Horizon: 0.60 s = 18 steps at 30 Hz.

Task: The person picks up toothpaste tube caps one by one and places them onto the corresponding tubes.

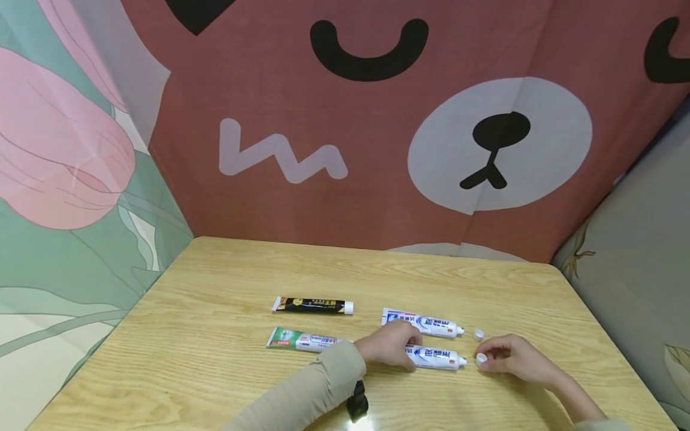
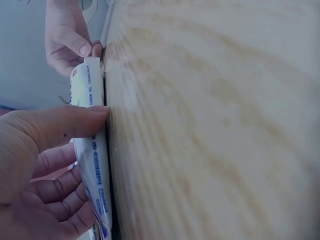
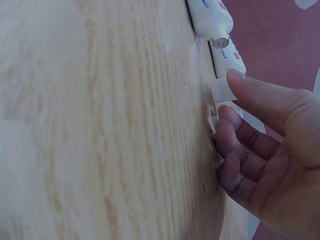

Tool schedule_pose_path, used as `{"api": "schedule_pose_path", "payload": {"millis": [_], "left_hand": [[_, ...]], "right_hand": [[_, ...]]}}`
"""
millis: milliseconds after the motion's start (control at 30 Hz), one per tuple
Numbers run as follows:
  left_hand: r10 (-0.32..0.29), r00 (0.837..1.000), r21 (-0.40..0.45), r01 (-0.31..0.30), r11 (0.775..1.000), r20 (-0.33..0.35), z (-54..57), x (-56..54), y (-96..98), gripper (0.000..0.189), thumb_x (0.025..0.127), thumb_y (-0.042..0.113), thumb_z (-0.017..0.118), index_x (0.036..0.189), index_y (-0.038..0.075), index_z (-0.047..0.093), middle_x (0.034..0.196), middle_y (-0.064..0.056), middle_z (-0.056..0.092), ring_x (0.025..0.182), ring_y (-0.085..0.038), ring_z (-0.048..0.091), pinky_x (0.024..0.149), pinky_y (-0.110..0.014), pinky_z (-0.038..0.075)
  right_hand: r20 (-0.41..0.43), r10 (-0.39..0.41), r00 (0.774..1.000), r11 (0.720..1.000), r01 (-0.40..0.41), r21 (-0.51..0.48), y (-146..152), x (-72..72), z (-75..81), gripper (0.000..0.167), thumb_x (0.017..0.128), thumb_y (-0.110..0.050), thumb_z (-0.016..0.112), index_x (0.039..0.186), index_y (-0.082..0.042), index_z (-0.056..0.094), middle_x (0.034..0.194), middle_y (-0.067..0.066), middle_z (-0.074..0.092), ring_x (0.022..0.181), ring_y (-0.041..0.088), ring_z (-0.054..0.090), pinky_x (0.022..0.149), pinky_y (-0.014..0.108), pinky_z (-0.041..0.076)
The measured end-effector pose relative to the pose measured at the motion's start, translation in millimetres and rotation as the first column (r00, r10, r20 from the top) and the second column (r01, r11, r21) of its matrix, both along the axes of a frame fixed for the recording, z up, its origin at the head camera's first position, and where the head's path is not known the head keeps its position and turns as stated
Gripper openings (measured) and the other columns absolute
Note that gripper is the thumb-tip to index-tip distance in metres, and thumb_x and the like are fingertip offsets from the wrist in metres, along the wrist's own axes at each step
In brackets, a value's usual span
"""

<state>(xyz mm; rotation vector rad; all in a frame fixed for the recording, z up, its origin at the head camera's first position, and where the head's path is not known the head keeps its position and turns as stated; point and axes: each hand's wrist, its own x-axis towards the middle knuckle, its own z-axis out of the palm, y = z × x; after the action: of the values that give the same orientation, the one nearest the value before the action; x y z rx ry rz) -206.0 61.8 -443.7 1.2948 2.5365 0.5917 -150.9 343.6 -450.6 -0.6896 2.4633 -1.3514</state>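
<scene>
The left hand (image 1: 390, 345) holds a white toothpaste tube (image 1: 439, 357) flat on the table; its thumb (image 2: 87, 120) lies across the near side, with the fingers on the far side. The tube's uncapped nozzle points right. At the right, the right hand (image 1: 514, 358) pinches a white cap (image 1: 481, 359) near that nozzle, the thumb against the cap (image 3: 225, 90) in the right wrist view. Just behind lies a second white toothpaste tube (image 1: 431, 324), also uncapped, and a loose white cap (image 1: 478, 334) sits off its nozzle.
A green and white toothpaste tube (image 1: 286, 338) lies left of the left hand, partly behind the forearm. Farther back is a black toothpaste tube (image 1: 315, 306) with its white cap on. The wooden table (image 1: 178, 359) meets a bear-patterned cloth (image 1: 377, 209) at the back.
</scene>
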Motion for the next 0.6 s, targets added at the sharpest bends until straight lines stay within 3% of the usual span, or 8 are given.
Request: {"api": "schedule_pose_path", "payload": {"millis": [233,467,600], "left_hand": [[-0.008,1.000,0.008,0.008,1.000,-0.005,0.0,3.2,0.4,0.028,0.060,0.017,0.083,0.081,0.011,0.066,0.064,0.012,0.047,0.059,-0.001,0.041,0.056,-0.010,0.033],[-0.019,0.999,0.056,0.016,0.998,0.036,-0.9,4.0,0.2,0.027,0.060,0.015,0.083,0.081,0.011,0.067,0.065,0.013,0.050,0.059,0.001,0.043,0.056,-0.009,0.036],[-0.033,0.999,0.102,0.031,0.994,0.014,-1.5,0.5,-1.2,0.026,0.060,0.015,0.082,0.081,0.010,0.067,0.068,0.013,0.053,0.061,0.002,0.045,0.059,-0.008,0.037]], "right_hand": [[0.014,-0.011,1.000,1.000,0.011,0.009,-2.6,0.8,1.6,0.017,0.083,-0.006,0.064,0.092,0.007,0.063,0.082,-0.007,0.061,0.072,0.000,0.054,0.058,0.023,0.046],[0.009,0.027,1.000,0.999,-0.026,-0.036,-4.0,1.5,3.8,0.016,0.085,-0.003,0.061,0.093,0.010,0.060,0.083,0.002,0.063,0.073,0.004,0.058,0.060,0.025,0.049],[-0.004,0.014,1.000,0.999,-0.014,-0.038,-3.9,0.3,9.1,0.019,0.085,-0.002,0.060,0.096,0.012,0.059,0.084,0.007,0.064,0.073,0.008,0.060,0.060,0.027,0.051]]}}
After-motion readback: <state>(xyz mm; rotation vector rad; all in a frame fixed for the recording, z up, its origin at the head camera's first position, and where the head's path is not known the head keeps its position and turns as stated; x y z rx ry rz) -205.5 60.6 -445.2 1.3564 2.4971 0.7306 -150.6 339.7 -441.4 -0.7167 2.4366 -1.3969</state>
